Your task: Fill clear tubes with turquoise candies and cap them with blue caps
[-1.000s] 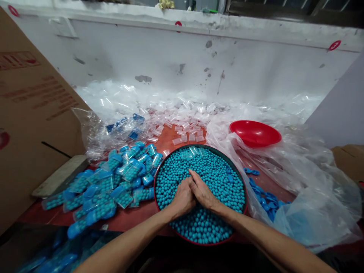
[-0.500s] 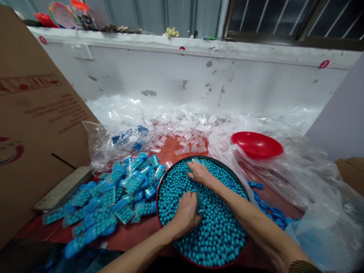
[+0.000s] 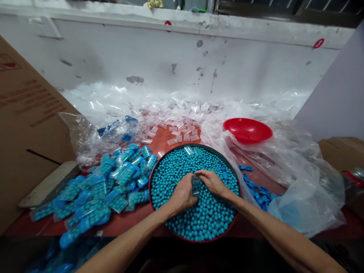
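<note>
My left hand [image 3: 183, 192] is closed round a small clear plastic box [image 3: 196, 185] above a round basin [image 3: 238, 185] full of turquoise beads [image 3: 203, 223]. My right hand [image 3: 212, 182] meets it from the other side, fingers bent and fingertips at the box's upper edge. The palm side of both hands is hidden. Two more clear boxes [image 3: 190, 150] lie on the beads by the far rim. To the left is a heap of bead-filled clear boxes with blue caps [image 3: 125, 172].
Loose clear boxes [image 3: 186, 136] lie behind the basin. At right are a red bowl [image 3: 247, 131], blue plastic pieces [image 3: 260, 195] and sheer plastic bags [image 3: 309, 197]. A cardboard box [image 3: 34, 132] stands at left, by a grey slab [image 3: 49, 185]. A wall [image 3: 170, 60] closes the back.
My right hand has come back from the basin's far side to the box in my left hand. The left hand has lifted the box into clearer sight. The view has tilted down.
</note>
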Motion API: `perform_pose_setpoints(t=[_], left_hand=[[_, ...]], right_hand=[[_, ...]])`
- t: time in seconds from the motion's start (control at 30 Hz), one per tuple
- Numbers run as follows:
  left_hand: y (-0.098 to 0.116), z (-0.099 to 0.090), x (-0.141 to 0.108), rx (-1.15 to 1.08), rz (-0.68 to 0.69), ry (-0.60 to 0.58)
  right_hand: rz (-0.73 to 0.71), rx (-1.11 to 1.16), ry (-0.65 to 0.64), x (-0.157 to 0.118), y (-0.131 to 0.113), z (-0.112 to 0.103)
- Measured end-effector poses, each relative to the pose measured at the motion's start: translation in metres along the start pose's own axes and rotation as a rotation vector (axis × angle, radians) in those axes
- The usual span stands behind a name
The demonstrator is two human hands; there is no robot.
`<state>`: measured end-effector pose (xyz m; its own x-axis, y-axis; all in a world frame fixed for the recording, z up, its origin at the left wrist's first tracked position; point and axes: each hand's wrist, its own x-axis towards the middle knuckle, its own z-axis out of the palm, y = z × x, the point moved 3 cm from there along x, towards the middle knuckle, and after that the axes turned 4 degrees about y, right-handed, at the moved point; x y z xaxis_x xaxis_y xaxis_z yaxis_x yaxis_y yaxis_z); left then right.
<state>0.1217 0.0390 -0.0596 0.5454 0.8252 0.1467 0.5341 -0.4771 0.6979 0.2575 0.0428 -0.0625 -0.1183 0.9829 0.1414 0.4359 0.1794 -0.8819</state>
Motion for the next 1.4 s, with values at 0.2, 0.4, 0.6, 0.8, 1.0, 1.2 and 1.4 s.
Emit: perform_pose_setpoints(t=[0.2,0.4,0.6,0.8,1.0,1.2,1.4], left_hand=[[0.003,0.000,0.000,-0.046,-0.113,-0.145],[0.019,-0.005,0.006,0.244,-0.162,-0.195],[0.018,-0.006,0.008,0.262,-0.155,-0.215],[0.019,-0.003,0.011,0.237,-0.106,-0.202],[0.023,-0.032,0.005,0.384,-0.105,-0.104],[-0.005,-0.056,-0.019,0.540,-0.257,-0.184],[-0.014,-0.044,-0.017,0.486,-0.307,-0.147]], right_hand=[[0.077,0.126,0.034,-0.003,0.008,-0.001],[0.078,0.072,0.085,-0.001,-0.001,-0.002],[0.057,-0.045,0.103,-0.003,-0.018,-0.003],[0.030,-0.119,0.087,-0.007,-0.022,0.000],[-0.202,-0.394,0.014,-0.041,-0.044,-0.014],[-0.502,-0.565,-0.464,-0.060,-0.047,0.001],[-0.348,-0.583,-0.251,-0.014,-0.013,0.000]])
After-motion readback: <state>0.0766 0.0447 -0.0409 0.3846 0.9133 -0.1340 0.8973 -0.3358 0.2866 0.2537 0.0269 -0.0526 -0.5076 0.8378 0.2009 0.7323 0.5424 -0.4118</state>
